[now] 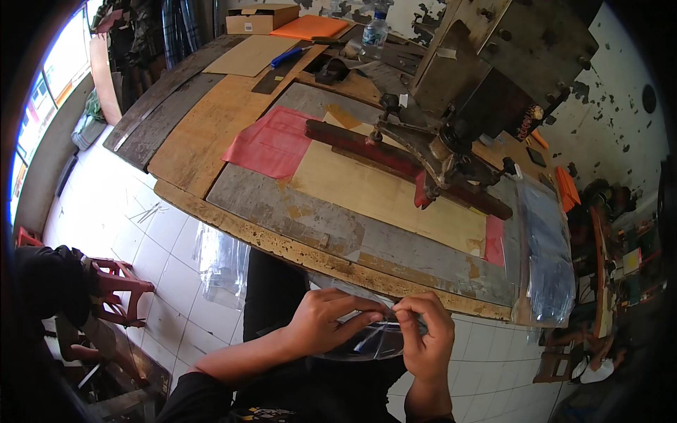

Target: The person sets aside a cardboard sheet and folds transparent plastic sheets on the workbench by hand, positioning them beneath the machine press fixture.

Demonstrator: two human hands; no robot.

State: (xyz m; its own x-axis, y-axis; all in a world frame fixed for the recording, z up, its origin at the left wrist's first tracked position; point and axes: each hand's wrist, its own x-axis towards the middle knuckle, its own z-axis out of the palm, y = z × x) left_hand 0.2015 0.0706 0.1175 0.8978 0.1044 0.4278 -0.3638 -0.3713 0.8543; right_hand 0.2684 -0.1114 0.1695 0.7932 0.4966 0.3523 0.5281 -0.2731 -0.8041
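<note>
Left hand (317,326) and right hand (427,335): fingertips of both pinch the upper edge of 1 clear, glossy plastic sheet (370,344), held above the lap, in front of the table. The table's worn, yellow-brown front edge (282,235) stands between the hands and the machine. On the grey metal plate (233,189) lie a cream flat board (338,178) and a pink-red sheet (271,144); 1 long dark-red metal bar (352,144) spans above them, contact undetermined. Clear plastic sheets (550,261) occupy the table's right end. Far side: 1 blue-handled cutter (288,56), 1 clear plastic water bottle (374,37), 1 brown cardboard box (259,21). Floor, left: 1 red plastic stool (123,284).
</note>
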